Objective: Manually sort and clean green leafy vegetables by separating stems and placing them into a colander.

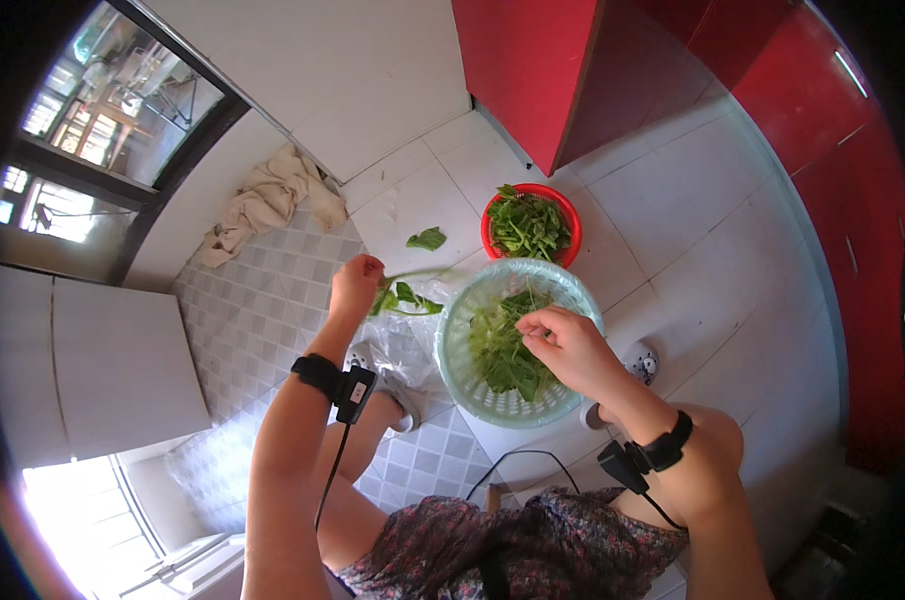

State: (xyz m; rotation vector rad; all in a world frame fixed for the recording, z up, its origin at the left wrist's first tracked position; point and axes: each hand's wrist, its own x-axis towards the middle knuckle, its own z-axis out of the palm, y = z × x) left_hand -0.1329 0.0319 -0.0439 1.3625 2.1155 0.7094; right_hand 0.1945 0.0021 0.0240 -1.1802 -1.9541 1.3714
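Note:
My left hand (pixel 358 283) pinches a leafy green stem (pixel 415 274), left of a pale green plastic basket (pixel 452 375). Loose greens (pixel 404 300) lie just below it, by a clear plastic bag (pixel 404 337). Over the basket is my right hand (pixel 565 341), its thumb and fingers curled close together. Whether something thin sits between those fingertips cannot be made out. Torn stems and leaves (pixel 509 364) lie inside the basket under that hand. Behind it stands a red plastic colander (pixel 575 225) filled with leafy greens (pixel 527 225).
A single leaf (pixel 427 238) rests on the tiled floor (pixel 452 172). Crumpled beige cloth (pixel 265 195) lies far left. An open red cabinet door (pixel 527 67) juts in behind the colander. My shoes, one a grey clog (pixel 641 361), flank the basket. Cables hang from both wrist straps.

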